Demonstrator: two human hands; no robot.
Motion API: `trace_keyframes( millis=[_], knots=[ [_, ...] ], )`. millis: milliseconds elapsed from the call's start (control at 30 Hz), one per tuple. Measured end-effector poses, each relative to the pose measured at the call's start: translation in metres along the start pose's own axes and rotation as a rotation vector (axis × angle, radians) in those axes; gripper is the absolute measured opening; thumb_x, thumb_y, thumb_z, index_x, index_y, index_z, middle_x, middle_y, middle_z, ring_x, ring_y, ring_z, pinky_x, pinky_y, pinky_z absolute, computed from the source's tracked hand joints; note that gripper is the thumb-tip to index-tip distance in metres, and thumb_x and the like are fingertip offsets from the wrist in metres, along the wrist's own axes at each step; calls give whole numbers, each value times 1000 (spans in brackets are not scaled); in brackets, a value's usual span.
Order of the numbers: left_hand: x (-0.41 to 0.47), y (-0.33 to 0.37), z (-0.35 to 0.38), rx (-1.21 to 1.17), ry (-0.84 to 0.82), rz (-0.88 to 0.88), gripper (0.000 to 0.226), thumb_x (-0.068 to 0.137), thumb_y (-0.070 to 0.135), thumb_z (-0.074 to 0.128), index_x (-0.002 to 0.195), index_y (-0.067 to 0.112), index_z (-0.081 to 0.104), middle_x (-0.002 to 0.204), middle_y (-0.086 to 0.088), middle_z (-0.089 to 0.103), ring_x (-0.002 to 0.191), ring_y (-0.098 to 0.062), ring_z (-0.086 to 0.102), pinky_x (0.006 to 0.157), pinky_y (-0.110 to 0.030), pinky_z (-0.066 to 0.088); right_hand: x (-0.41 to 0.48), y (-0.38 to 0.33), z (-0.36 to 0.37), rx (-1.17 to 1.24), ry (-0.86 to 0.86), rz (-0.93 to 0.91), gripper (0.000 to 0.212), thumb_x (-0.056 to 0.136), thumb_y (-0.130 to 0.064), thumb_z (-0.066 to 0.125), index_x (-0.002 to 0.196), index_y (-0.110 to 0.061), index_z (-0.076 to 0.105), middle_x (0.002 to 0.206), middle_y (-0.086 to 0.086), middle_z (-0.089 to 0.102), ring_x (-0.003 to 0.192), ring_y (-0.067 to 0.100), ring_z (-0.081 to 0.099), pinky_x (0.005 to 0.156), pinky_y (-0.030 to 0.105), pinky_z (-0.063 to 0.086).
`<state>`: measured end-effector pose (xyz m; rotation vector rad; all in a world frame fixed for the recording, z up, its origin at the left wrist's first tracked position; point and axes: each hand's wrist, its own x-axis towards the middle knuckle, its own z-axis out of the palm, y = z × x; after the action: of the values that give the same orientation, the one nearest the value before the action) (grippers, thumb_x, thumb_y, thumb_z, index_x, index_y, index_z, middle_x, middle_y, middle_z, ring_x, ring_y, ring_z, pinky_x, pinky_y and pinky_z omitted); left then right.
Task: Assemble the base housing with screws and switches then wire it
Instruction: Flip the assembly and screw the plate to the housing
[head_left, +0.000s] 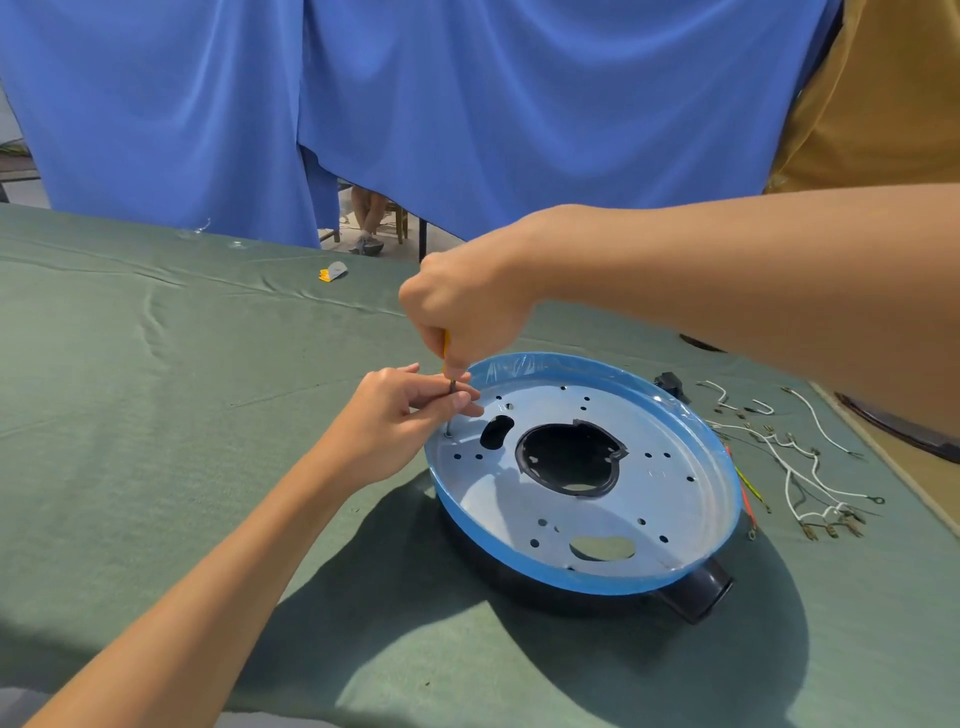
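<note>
While a blue cloth (467, 104) hangs across the whole back, a green-covered tabletop (156, 415) fills the foreground. On it, right of centre, sits the housing (670, 467): a round, shallow pan with a blue film-wrapped rim and a pale plate pierced by small holes. The plate has a large black-edged opening in the middle and smaller cutouts near the left and near edges. A black handle (698, 592) sticks out at its near right side. The right hand (467, 306), its arm stretched in from the right, is above the housing's left rim. Its fingers are curled tight round the yellow grip of a screwdriver (445, 345) held upright. The left hand (395, 415), its arm rising from the lower left, is at that same rim; its fingers (457, 402) pinch the screwdriver's metal shaft low down. White wires (810, 467) with metal terminals lie loose on the tabletop just right of the housing, with a small black part (670, 384) beyond the far rim. A yellow-and-grey scrap (332, 272) lies far back. The screwdriver tip stands on a screw (448, 432) at the plate's left edge.
</note>
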<state>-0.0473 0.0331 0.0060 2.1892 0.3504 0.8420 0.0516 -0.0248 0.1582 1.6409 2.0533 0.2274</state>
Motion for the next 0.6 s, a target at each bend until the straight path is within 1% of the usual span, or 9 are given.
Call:
trace_keyframes(
  millis=[33,67,133,200,300,400,500,533,600],
  knots=[
    [1,0,0,11,-6,2,20,96,9,59,96,10,78,104,6,74,118,0,59,114,-45,33,0,1,1,29,-10,19,40,90,-28,61,52,-19,52,52,-4,45,57,20,48,41,13,37],
    [1,1,1,18,-13,3,20,97,9,59,96,9,78,104,6,75,117,0,59,114,-45,34,0,1,1,57,-30,40,41,91,-28,60,52,-17,52,53,-2,45,62,24,51,51,21,47],
    [2,2,2,16,-17,1,20,97,10,59,98,8,78,103,5,75,115,1,60,114,-44,34,-1,-2,2,96,-71,82,43,92,-27,59,51,-16,52,54,-2,46,66,25,52,62,36,54],
    [2,2,3,6,-3,-4,19,97,11,59,100,8,77,102,5,75,112,3,61,114,-43,35,0,-4,1,143,-93,143,41,91,-26,59,53,-14,53,53,-2,48,60,22,50,55,33,50],
    [1,4,5,20,20,-5,18,96,13,60,102,9,77,101,4,75,107,8,61,112,-43,37,0,-8,-1,251,-127,234,27,90,-22,59,66,-10,63,64,1,57,56,20,50,39,18,41],
    [1,5,6,33,26,-1,18,96,15,61,101,9,78,100,4,76,103,1,65,114,-42,35,1,-8,1,445,-173,361,19,92,-14,56,78,-4,65,72,5,57,50,17,43,37,15,35],
    [1,5,8,48,49,0,16,93,16,65,96,8,79,94,0,77,97,-16,70,117,-35,29,-2,-3,5,699,-273,512,22,97,-10,51,87,5,64,56,5,45,35,12,26,35,15,23],
    [2,6,9,42,66,-8,15,91,16,67,94,7,79,92,-2,77,97,-17,70,116,-32,29,-3,-2,6,738,-296,547,24,98,-9,49,90,8,64,50,3,41,32,11,24,34,14,20],
    [2,6,11,0,114,-30,12,87,13,71,93,8,79,92,-1,77,98,-8,69,114,-28,31,-6,-2,6,783,-332,584,27,99,-9,46,93,11,63,45,3,37,31,11,20,33,14,18]
  ],
)
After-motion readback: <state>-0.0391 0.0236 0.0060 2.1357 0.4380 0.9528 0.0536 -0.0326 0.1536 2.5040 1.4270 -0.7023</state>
